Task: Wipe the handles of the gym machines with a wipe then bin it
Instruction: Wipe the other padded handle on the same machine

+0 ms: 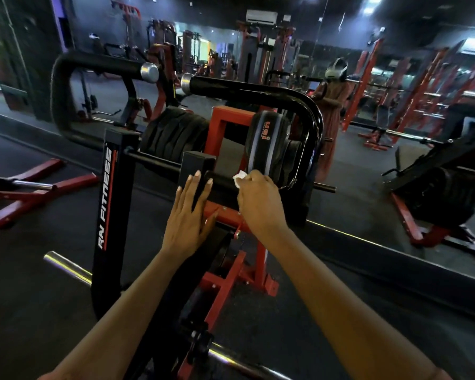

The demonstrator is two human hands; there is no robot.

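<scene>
A red and black plate-loaded gym machine stands in front of me. My left hand lies flat with straight fingers on the black block at the middle of the machine. My right hand grips a crumpled white wipe and holds it against the black horizontal bar just right of that block. Above curve two thick black padded handles, the right handle and the left handle, each with a silver end cap.
Black weight plates hang on the bar behind my hands. A chrome barbell lies on the dark floor at lower left. A wall mirror ahead reflects red racks and a person wearing a headset. Another machine stands at right.
</scene>
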